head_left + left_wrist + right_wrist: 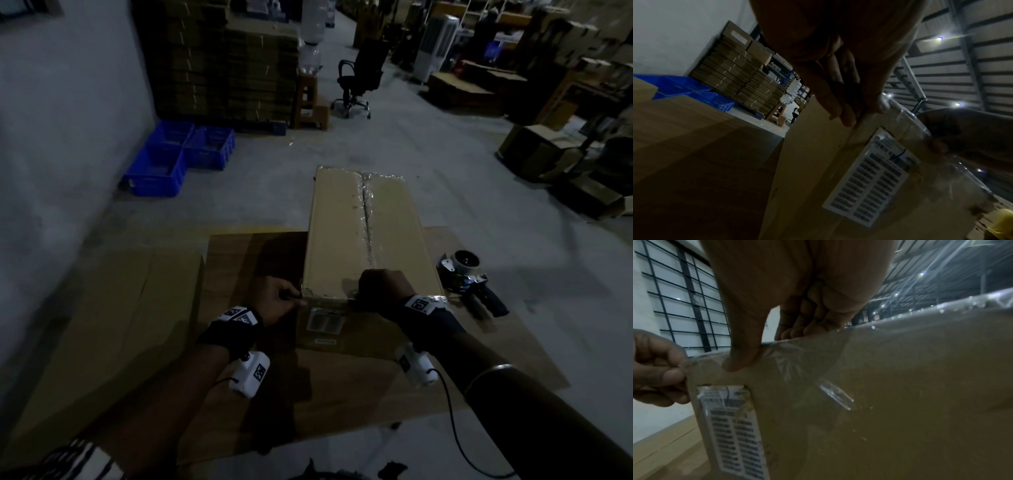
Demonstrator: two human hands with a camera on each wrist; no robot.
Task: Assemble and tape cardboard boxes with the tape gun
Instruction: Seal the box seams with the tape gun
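A long cardboard box (363, 233) lies on flat cardboard sheets (137, 308), with clear tape (366, 219) along its top seam. A white label (325, 321) is on its near end face. My left hand (298, 299) pinches the box's near left corner edge, which also shows in the right wrist view (676, 373). My right hand (363, 294) grips the near top edge. Its thumb (742, 356) presses on clear tape (797, 363) folded over the end face, and its fingers curl over the top. The tape gun (469, 281) lies on the cardboard to the right of the box, held by neither hand.
Blue crates (171, 154) stand on the floor at the left by the wall. Tall stacks of flat cardboard (226, 68), a wooden stool (308, 102) and an office chair (359, 75) are behind the box. More boxes (548, 154) crowd the right side.
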